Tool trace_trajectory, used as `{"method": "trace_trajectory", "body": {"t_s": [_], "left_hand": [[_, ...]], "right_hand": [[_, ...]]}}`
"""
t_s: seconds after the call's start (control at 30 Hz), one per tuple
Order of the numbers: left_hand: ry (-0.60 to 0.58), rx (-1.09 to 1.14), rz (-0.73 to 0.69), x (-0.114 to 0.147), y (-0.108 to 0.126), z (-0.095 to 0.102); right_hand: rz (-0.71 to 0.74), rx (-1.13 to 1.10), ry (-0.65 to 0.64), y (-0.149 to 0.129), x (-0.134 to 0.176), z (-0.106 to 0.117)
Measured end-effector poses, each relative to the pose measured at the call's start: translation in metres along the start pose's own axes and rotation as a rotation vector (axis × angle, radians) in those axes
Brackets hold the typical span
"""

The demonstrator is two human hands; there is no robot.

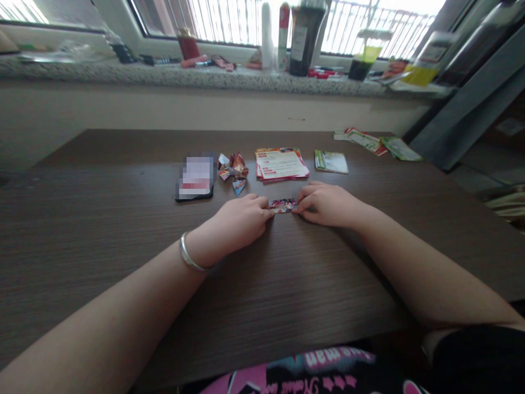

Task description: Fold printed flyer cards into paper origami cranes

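Note:
Between my two hands a small folded strip of colourful printed paper (284, 206) lies low over the brown table. The fingers of my left hand (241, 219), with a silver bangle at the wrist, pinch its left end. At its right end, my right hand (326, 203) pinches it with thumb and fingers. Just beyond my left hand sit several folded paper pieces (237, 167) joined in a pointed, petal-like shape. Behind the strip is a stack of printed cards (282, 164) with red edges. My fingertips hide both ends of the strip.
A phone-like device (196, 178) with a blurred screen lies left of the folded pieces. A smaller green-white card stack (331, 162) is at the right, with loose packets (365, 141) near the far edge. Bottles (305, 38) and small items crowd the granite windowsill (241, 81).

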State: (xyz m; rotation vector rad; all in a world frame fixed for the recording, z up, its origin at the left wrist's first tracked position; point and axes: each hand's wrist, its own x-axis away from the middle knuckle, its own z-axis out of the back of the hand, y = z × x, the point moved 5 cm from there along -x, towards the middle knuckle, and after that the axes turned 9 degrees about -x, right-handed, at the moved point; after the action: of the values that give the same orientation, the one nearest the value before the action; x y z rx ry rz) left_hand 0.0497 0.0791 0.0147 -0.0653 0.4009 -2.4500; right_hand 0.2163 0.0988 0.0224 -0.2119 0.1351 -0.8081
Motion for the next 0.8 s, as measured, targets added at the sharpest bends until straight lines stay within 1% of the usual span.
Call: {"method": "trace_trajectory", "body": {"t_s": [0.07, 0.23, 0.3, 0.4, 0.6, 0.7, 0.8], "left_hand": [[0.001, 0.002, 0.006, -0.001, 0.001, 0.001], [0.012, 0.026, 0.034, -0.003, -0.001, -0.001], [0.021, 0.04, 0.044, -0.003, -0.002, -0.002], [0.047, 0.054, 0.05, -0.002, -0.002, -0.002], [0.115, 0.041, 0.085, -0.003, 0.002, -0.002], [0.145, 0.031, 0.071, -0.004, 0.004, -0.003], [0.129, 0.019, 0.045, -0.005, 0.005, -0.004]], "right_hand": [[0.055, -0.054, -0.015, 0.005, -0.001, -0.002], [0.142, -0.241, -0.005, 0.018, -0.005, -0.006], [0.177, -0.269, 0.001, 0.02, -0.005, -0.007], [0.19, -0.232, 0.002, 0.017, -0.004, -0.006], [0.144, -0.05, 0.015, 0.001, -0.001, -0.002], [0.146, -0.053, 0.038, -0.004, -0.001, -0.002], [0.149, -0.1, 0.055, -0.004, -0.003, -0.004]]}}
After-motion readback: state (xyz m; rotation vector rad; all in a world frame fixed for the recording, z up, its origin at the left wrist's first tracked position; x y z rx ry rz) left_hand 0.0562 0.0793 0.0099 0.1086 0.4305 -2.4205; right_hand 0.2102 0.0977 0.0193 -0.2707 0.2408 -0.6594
